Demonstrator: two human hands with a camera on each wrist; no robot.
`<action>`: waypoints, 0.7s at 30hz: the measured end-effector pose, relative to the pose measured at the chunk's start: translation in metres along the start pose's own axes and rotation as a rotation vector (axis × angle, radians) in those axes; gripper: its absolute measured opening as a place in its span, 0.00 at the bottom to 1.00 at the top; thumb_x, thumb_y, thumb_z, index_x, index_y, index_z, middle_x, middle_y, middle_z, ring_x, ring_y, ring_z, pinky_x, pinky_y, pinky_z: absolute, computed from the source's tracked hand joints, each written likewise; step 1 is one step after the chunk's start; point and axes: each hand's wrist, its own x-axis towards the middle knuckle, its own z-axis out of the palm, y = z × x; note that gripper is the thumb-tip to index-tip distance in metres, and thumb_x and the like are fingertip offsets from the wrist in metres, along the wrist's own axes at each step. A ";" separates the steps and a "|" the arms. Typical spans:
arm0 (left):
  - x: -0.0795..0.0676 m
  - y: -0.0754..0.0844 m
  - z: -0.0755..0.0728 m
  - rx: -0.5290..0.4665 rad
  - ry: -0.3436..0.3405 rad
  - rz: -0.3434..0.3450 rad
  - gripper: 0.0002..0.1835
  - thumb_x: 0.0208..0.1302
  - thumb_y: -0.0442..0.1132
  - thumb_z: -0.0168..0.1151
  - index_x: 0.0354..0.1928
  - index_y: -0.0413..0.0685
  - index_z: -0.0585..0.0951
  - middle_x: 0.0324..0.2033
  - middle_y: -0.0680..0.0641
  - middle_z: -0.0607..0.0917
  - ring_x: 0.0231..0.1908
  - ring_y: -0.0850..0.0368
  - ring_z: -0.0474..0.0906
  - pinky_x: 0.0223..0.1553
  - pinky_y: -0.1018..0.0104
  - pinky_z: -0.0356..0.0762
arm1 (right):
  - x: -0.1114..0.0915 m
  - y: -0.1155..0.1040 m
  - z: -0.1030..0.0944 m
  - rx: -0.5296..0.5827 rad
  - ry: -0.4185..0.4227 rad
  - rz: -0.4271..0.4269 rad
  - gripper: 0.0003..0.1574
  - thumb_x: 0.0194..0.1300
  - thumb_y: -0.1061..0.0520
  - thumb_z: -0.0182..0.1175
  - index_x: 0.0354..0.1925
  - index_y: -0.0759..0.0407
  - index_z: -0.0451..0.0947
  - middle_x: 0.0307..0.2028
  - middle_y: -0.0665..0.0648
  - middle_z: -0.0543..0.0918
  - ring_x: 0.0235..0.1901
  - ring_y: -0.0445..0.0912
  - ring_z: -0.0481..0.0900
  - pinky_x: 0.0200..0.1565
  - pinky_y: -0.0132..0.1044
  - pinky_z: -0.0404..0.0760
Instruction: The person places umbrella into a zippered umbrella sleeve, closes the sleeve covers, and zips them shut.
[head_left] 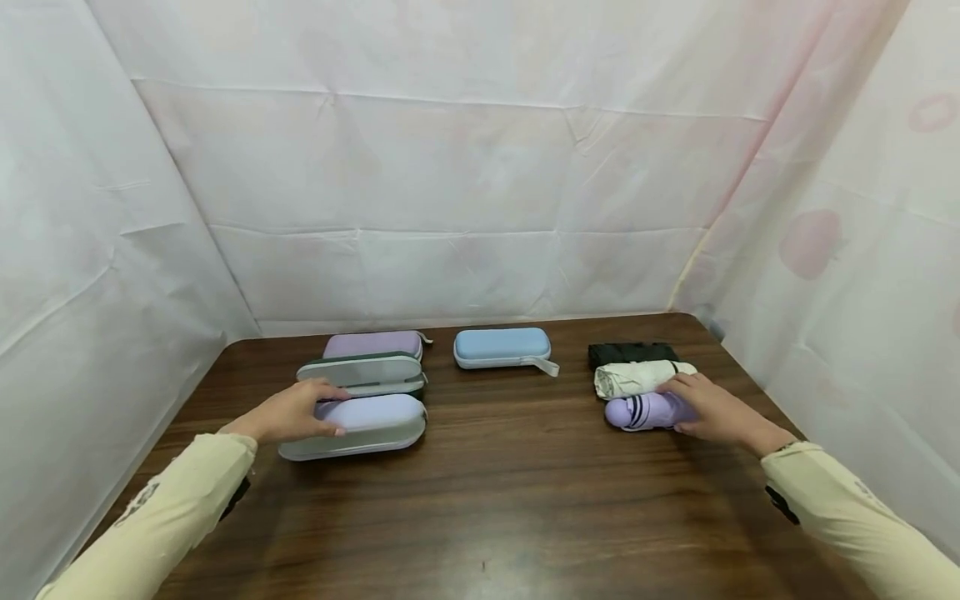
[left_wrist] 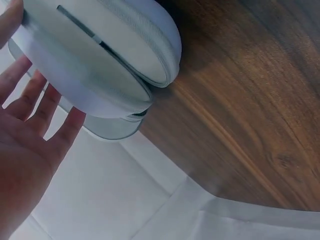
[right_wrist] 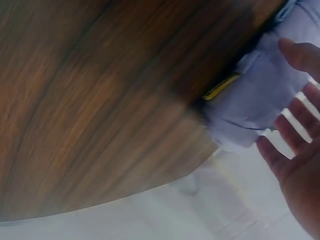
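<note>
My left hand [head_left: 292, 412] grips the lid of a pale lavender zip case [head_left: 378, 409], thumb in front and fingers behind. That case stands partly open, its light grey lining [left_wrist: 85, 55] showing in the left wrist view. Over on the right, my right hand [head_left: 712, 410] holds the near end of a folded purple umbrella [head_left: 651, 411] with dark stripes. In the right wrist view the thumb lies on the umbrella's cloth [right_wrist: 260, 90], fingers on its other side. A cream folded umbrella [head_left: 633, 379] lies right behind it, then a black one [head_left: 630, 353].
Behind the lavender case stands an open dark green case [head_left: 367, 372] with grey lining, then a closed purple case [head_left: 371, 343]. A closed blue case [head_left: 502, 343] with a strap sits at the back middle. Pale cloth [head_left: 450, 167] walls in the brown wooden table [head_left: 495, 500].
</note>
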 end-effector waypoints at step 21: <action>0.006 0.001 0.002 -0.176 -0.066 0.031 0.29 0.43 0.48 0.78 0.47 0.48 0.78 0.41 0.51 0.81 0.41 0.56 0.76 0.42 0.59 0.74 | 0.007 0.009 0.003 -0.020 -0.120 0.056 0.36 0.35 0.64 0.79 0.47 0.67 0.78 0.42 0.61 0.78 0.44 0.57 0.75 0.45 0.53 0.73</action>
